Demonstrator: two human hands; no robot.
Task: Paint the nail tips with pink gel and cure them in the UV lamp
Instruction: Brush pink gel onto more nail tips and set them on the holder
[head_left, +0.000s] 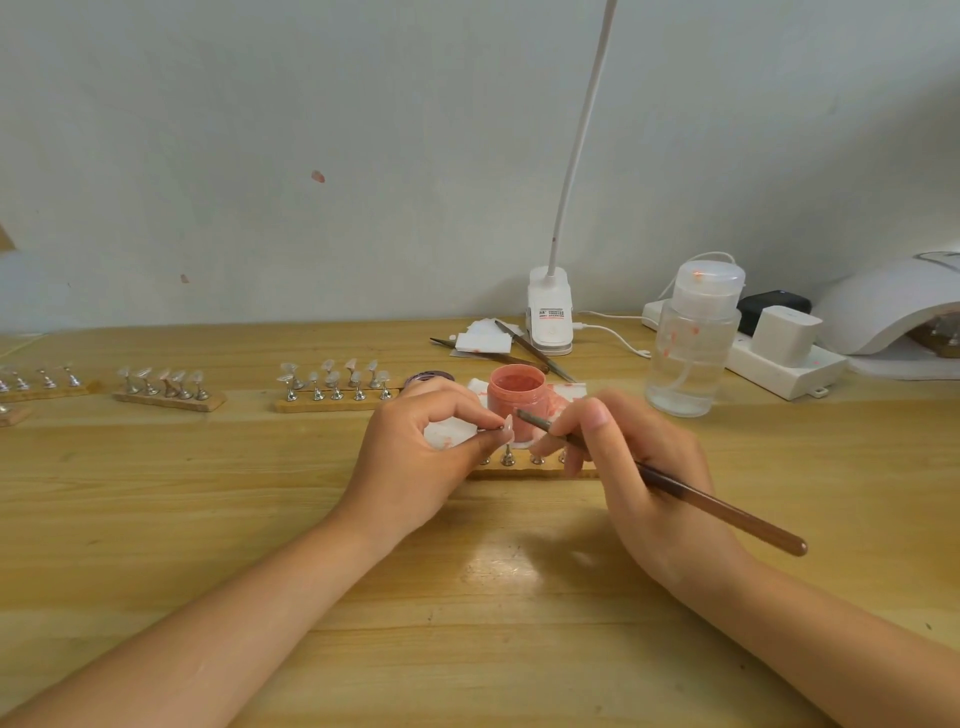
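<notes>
**Mia:** What is the left hand (415, 447) doing?

**Ben:** Its thumb and finger pinch a little metal stand with a nail tip (508, 427) on top. It holds the tip up so the brush can reach it.

**Mia:** And the right hand (631, 467)?

**Ben:** Its fingers curl round a brown brush (691, 496), like a pencil. The brush end is just beside the nail tip. I think the painting is going on right now.

**Mia:** Where is the pink gel?

**Ben:** In the open pink jar (517, 391), just behind the hands. It sits close, so dipping is easy, and on white wipes that catch drips.

**Mia:** What is under the hands?

**Ben:** A wooden strip (524, 473) with more metal stands. The tip probably goes back there.

**Mia:** And the lamp for drying?

**Ben:** The white UV lamp (883, 306) is far off on the right, by the edge. Something sits inside it, but I cannot tell what.

**Mia:** Are there more tips?

**Ben:** Yes, more rows of tips (332, 382) wait on the left of the table (260, 519).
</notes>
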